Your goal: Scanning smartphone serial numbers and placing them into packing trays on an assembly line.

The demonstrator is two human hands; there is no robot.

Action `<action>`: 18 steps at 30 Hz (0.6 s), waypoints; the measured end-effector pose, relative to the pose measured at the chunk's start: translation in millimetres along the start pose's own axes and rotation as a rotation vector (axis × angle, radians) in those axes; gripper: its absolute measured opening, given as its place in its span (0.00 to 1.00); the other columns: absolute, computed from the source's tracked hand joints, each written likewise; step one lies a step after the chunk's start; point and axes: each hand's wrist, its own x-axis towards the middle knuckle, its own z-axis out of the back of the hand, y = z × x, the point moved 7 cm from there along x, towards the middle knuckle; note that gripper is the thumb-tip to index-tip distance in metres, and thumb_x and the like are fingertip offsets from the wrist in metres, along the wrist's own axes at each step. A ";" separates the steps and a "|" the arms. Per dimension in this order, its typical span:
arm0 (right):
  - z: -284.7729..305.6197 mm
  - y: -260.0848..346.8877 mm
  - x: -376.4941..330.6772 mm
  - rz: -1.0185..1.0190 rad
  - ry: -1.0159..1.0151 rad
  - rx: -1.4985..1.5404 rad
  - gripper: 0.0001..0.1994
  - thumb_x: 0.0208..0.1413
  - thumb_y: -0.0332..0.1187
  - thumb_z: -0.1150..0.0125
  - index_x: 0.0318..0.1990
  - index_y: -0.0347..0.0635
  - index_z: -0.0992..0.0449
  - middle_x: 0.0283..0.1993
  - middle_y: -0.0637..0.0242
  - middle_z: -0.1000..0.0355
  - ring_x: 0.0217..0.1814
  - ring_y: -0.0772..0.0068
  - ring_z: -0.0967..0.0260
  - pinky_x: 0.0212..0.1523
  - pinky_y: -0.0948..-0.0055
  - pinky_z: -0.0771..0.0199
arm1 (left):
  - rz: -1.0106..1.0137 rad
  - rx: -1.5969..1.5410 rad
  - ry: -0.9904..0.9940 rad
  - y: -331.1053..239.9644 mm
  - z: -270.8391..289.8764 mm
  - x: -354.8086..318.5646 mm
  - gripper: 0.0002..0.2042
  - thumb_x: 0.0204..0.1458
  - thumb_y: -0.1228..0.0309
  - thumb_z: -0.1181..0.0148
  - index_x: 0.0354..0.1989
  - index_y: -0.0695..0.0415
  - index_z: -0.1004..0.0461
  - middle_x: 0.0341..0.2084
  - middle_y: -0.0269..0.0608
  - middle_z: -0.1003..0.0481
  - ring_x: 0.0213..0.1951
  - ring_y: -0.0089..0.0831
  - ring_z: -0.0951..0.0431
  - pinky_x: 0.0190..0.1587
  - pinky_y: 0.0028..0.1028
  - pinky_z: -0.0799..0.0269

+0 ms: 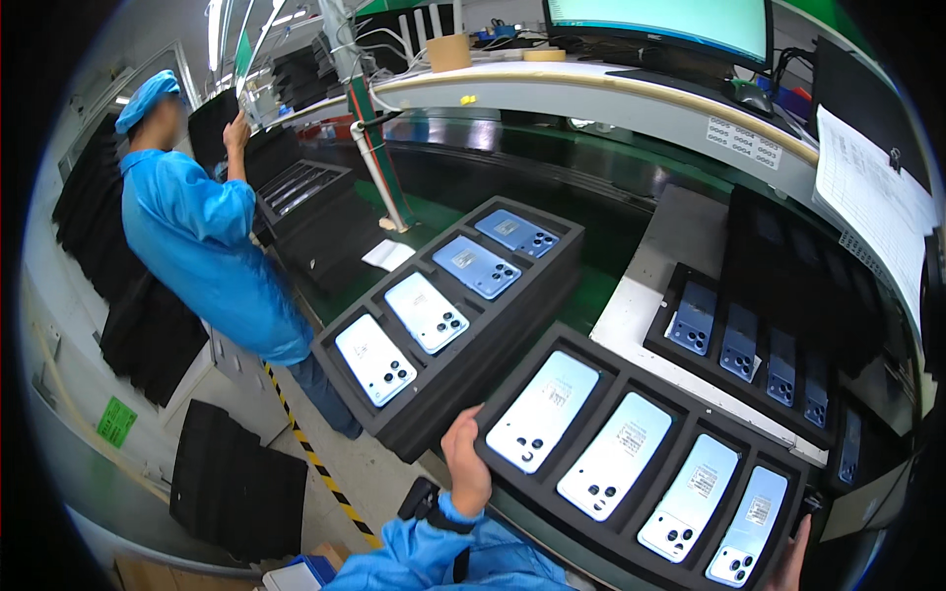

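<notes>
Gripping a black foam tray (650,379) of four pale blue phones (543,410), head view: left hand (467,463) clasps its near-left edge; right hand (791,563), mostly cropped, grip indiscernible. Tilting the tray could spill phones onto the conveyor.

The person's left hand (466,463) is bare, with no glove, and the thumb and a curled finger show plainly above the cuff. Just below that hand the left sleeve (434,547) is bright blue, a thin smooth work-coat fabric that creases into soft folds, and it ends at the wrist in a gathered cuff with a narrow dark band (448,520) around it. The right hand (793,563) is also bare, only its fingertips showing at the lower edge of the view, far to the right of the left sleeve.
</notes>
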 end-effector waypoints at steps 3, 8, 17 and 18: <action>3.9 -5.5 1.4 0.070 -0.031 0.200 0.33 0.68 0.53 0.50 0.70 0.36 0.40 0.68 0.53 0.36 0.69 0.56 0.37 0.68 0.62 0.38 | 0.012 -0.070 -0.046 6.4 1.0 13.5 0.21 0.63 0.63 0.56 0.42 0.71 0.23 0.36 0.43 0.22 0.40 0.29 0.25 0.47 0.28 0.32; -0.4 28.8 -37.5 0.542 -0.065 -0.178 0.32 0.69 0.52 0.55 0.71 0.38 0.45 0.67 0.57 0.37 0.66 0.59 0.37 0.64 0.63 0.35 | 0.070 -0.290 -0.192 26.0 13.2 24.2 0.17 0.63 0.56 0.52 0.45 0.56 0.25 0.40 0.36 0.26 0.44 0.30 0.25 0.52 0.31 0.30; -51.9 35.3 -10.0 0.230 0.026 0.077 0.28 0.70 0.53 0.53 0.61 0.36 0.29 0.52 0.62 0.22 0.49 0.73 0.23 0.50 0.74 0.23 | 0.139 -0.293 0.005 32.4 -20.5 36.6 0.23 0.64 0.57 0.61 0.51 0.64 0.26 0.44 0.47 0.21 0.45 0.38 0.20 0.51 0.35 0.24; -47.2 27.7 2.0 0.229 0.011 0.120 0.27 0.69 0.52 0.50 0.59 0.36 0.28 0.51 0.62 0.22 0.47 0.74 0.23 0.48 0.74 0.22 | 0.035 -0.198 0.013 24.1 -25.5 37.0 0.22 0.65 0.59 0.60 0.51 0.64 0.26 0.43 0.47 0.21 0.44 0.36 0.19 0.50 0.34 0.24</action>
